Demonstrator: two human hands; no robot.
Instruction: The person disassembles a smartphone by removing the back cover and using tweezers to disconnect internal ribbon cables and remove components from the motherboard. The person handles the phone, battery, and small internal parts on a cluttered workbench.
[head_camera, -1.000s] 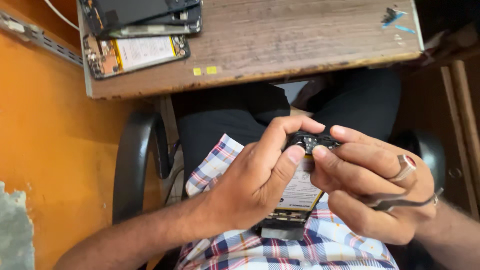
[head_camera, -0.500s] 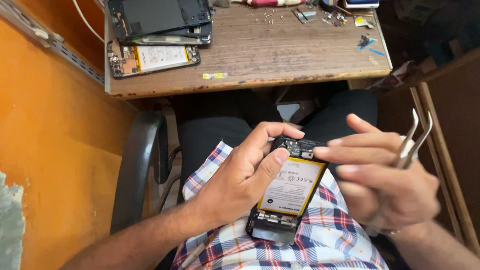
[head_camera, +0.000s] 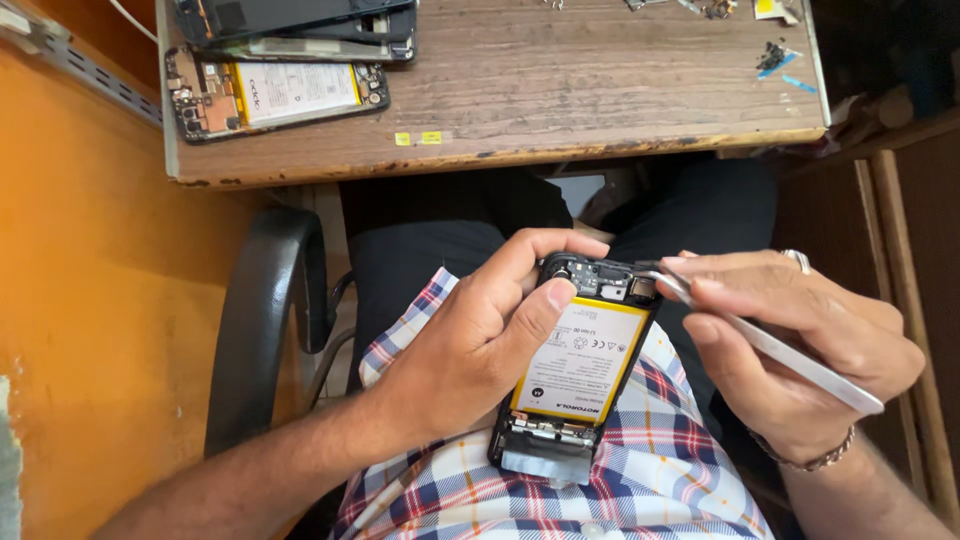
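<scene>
An opened phone (head_camera: 578, 370) with its back cover off shows a yellow-edged white battery. It rests over my lap against my plaid shirt. My left hand (head_camera: 480, 340) grips the phone from its left side, thumb on the battery's upper corner and fingers curled over the top edge. My right hand (head_camera: 800, 350) pinches metal tweezers (head_camera: 770, 348), and their tips touch the top right corner of the phone near the camera area. A ring sits on one right finger and a bracelet on that wrist.
A worn wooden table (head_camera: 560, 100) stands ahead. On its left lie another opened phone (head_camera: 275, 95) and a dark phone frame (head_camera: 300, 25). Small parts (head_camera: 775, 55) are scattered at its right end. A black chair armrest (head_camera: 260, 310) is at my left, beside an orange wall (head_camera: 80, 300).
My right hand turned the tweezers from pointing upward and away to lying flat, bringing their tips onto the phone's top right corner. The view shifted slightly; the left hand kept its grip.
</scene>
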